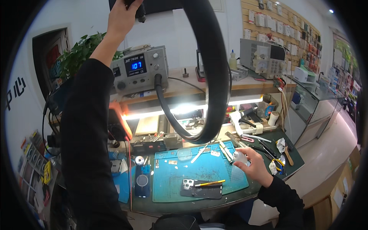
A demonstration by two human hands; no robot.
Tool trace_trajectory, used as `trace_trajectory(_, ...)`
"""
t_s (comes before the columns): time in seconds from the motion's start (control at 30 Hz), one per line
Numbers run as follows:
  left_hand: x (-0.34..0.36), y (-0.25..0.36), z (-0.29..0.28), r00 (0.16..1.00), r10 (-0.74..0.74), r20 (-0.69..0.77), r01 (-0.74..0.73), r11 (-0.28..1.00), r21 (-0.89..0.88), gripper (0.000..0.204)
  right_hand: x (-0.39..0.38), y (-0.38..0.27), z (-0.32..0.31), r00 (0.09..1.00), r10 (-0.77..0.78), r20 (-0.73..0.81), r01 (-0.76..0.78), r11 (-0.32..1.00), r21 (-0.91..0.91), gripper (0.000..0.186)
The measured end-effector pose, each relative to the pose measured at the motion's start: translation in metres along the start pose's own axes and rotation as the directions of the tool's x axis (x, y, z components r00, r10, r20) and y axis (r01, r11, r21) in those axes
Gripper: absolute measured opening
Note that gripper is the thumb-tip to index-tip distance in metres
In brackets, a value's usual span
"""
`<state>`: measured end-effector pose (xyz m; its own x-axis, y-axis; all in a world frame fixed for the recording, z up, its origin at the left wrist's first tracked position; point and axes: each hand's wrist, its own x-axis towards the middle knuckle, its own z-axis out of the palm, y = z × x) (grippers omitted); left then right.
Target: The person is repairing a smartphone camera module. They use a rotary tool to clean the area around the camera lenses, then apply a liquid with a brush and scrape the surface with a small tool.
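Note:
At the top edge, my left hand point(122, 17) is raised and closed round a black hot-air handpiece point(141, 14); the upper part is cut off by the frame. A thick black hose point(209, 69) loops down across the middle to the hot-air station point(140, 69) with its lit blue display. My right hand point(256, 168) pinches a small whitish translucent thing point(239, 157) over the right side of the blue work mat point(180, 180); its kind is unclear. Left of that hand, a dark phone housing point(201, 190) with several camera rings lies on the mat. A yellow stick-like tool point(210, 183) rests across it.
Left of the mat lies a dark phone-shaped panel point(142, 182) with a round ring. Pliers and tweezers point(278, 163) crowd the right side. A grey bench instrument point(262, 55) stands on the shelf point(184, 90). Beside my left arm is an orange-lit dark device point(118, 124).

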<state>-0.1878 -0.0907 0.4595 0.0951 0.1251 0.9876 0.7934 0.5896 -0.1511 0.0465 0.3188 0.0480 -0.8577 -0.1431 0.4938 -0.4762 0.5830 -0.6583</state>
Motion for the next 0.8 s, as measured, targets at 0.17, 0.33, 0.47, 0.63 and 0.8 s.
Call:
trace_trajectory(0.17, 0.014, -0.015, 0.072, 0.973, -0.054, 0.225, 0.1, 0.975, -0.198, 0.048, 0.009, 0.01, -0.004, 0.999, 0.022, -0.026, -0.022, 0.999, 0.026, 0.05)
trace_trajectory(0.33, -0.021, 0.018, 0.194, 0.937, -0.236, 0.257, 0.288, 0.938, -0.191, 0.048, 0.004, 0.022, -0.005, 0.996, -0.01, -0.088, 0.013, 0.999, 0.036, 0.05)
trace_trajectory(0.47, -0.031, 0.028, 0.228, 0.865, -0.362, 0.347, 0.38, 0.925, 0.017, 0.06, -0.007, 0.019, -0.021, 0.998, 0.022, -0.067, -0.023, 1.0, -0.011, 0.053)
trace_trajectory(0.63, -0.048, 0.001, 0.253, 0.787, -0.42, 0.451, 0.396, 0.906, 0.152, 0.071, -0.01, 0.031, -0.032, 0.992, 0.01, -0.123, -0.013, 1.0, -0.029, 0.053)
trace_trajectory(0.8, -0.049, -0.018, 0.251, 0.544, -0.468, 0.696, 0.597, 0.799, 0.071, 0.073, 0.012, 0.041, -0.022, 0.98, 0.064, -0.189, -0.08, 0.994, -0.075, 0.051)
